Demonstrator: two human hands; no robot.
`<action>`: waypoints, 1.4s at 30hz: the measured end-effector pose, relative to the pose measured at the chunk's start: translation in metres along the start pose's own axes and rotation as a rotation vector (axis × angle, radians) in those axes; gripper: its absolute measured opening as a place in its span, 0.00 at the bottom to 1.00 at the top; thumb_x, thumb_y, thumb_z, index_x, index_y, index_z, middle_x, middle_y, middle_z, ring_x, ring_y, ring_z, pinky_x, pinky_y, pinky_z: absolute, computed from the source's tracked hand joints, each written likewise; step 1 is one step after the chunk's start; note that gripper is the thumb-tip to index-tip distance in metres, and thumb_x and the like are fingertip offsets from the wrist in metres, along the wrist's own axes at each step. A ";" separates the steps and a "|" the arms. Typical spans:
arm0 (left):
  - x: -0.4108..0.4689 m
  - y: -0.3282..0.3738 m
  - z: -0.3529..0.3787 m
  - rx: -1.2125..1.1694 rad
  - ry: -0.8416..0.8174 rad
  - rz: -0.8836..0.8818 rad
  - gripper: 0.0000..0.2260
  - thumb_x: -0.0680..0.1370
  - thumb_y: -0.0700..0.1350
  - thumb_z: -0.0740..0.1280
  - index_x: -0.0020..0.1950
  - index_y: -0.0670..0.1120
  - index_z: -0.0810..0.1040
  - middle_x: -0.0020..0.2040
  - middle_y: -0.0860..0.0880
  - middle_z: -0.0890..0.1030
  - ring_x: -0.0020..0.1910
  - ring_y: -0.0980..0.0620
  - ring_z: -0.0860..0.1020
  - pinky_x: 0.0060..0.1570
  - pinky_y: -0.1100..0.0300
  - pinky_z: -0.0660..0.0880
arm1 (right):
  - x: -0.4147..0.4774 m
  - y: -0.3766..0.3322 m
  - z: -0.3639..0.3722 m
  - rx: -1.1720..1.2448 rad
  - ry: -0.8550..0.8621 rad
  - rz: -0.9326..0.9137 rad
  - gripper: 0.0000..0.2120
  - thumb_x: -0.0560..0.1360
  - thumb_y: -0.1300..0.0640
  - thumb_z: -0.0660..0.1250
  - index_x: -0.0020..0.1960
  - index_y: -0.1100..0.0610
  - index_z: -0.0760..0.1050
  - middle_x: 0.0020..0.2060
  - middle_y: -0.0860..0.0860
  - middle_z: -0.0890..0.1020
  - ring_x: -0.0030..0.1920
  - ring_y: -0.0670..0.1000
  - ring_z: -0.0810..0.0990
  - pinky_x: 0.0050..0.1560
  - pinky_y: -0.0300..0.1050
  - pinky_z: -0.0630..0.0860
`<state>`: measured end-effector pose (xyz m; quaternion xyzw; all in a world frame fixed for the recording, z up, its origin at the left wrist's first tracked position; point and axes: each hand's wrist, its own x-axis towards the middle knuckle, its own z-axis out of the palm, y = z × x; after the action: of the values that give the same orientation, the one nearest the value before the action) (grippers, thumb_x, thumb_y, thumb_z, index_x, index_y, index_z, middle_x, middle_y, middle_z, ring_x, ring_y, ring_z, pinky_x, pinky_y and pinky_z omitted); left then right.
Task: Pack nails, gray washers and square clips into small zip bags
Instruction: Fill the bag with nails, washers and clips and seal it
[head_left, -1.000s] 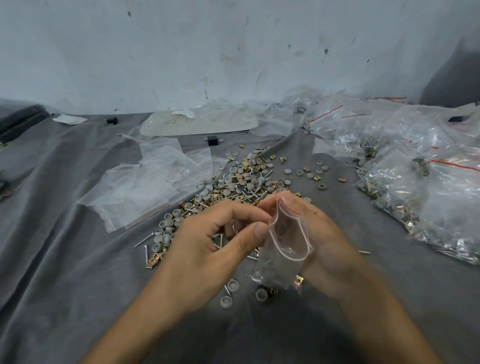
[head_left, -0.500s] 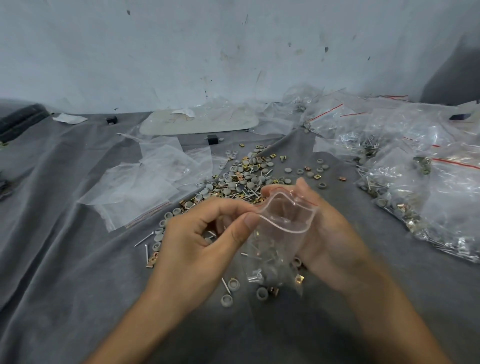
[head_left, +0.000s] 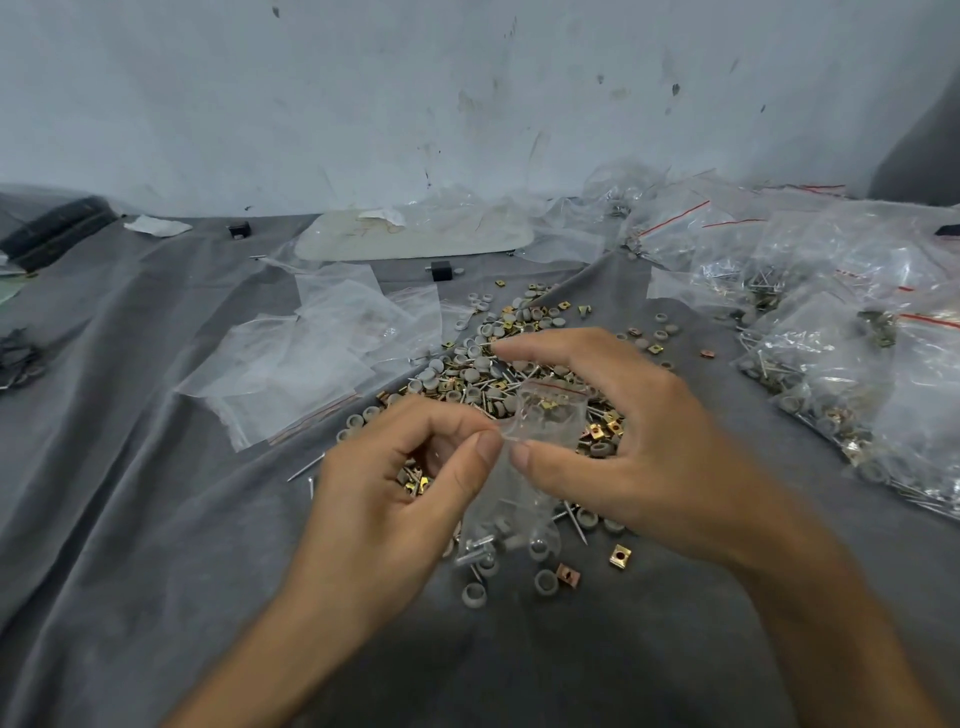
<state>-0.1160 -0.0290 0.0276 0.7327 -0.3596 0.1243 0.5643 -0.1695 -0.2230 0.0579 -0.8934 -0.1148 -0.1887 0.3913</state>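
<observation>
Thumb and forefinger of the left hand pinch the near lip of the small zip bag. The right hand holds its other side, thumb in front, fingers behind, forefinger arched wide. The bag hangs over loose nails, gray washers and square clips. Bare gray cloth lies near and left; filled bags crowd the right. Both forearms angle in from the near edge.
</observation>
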 end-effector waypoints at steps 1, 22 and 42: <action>0.000 0.000 -0.001 0.006 -0.001 0.002 0.03 0.77 0.50 0.69 0.46 0.54 0.82 0.39 0.52 0.81 0.37 0.52 0.77 0.38 0.62 0.73 | 0.000 -0.003 0.001 -0.022 0.005 -0.020 0.18 0.72 0.40 0.70 0.61 0.40 0.80 0.63 0.36 0.77 0.70 0.40 0.72 0.68 0.33 0.66; -0.001 0.002 -0.011 -0.078 0.021 -0.018 0.04 0.77 0.54 0.70 0.48 0.55 0.82 0.39 0.52 0.80 0.38 0.50 0.76 0.40 0.61 0.72 | -0.004 -0.010 -0.020 -0.056 0.136 -0.016 0.03 0.68 0.55 0.73 0.37 0.51 0.79 0.38 0.43 0.83 0.44 0.47 0.82 0.47 0.34 0.72; 0.006 0.004 -0.018 -0.288 0.061 -0.128 0.03 0.79 0.50 0.69 0.46 0.53 0.79 0.38 0.45 0.79 0.35 0.46 0.77 0.39 0.57 0.76 | -0.004 0.016 -0.006 0.525 0.121 0.067 0.08 0.76 0.45 0.71 0.49 0.49 0.80 0.44 0.55 0.86 0.42 0.49 0.84 0.42 0.41 0.79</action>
<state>-0.1103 -0.0147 0.0399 0.6613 -0.3091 0.0574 0.6810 -0.1695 -0.2387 0.0496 -0.7517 -0.1067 -0.1925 0.6217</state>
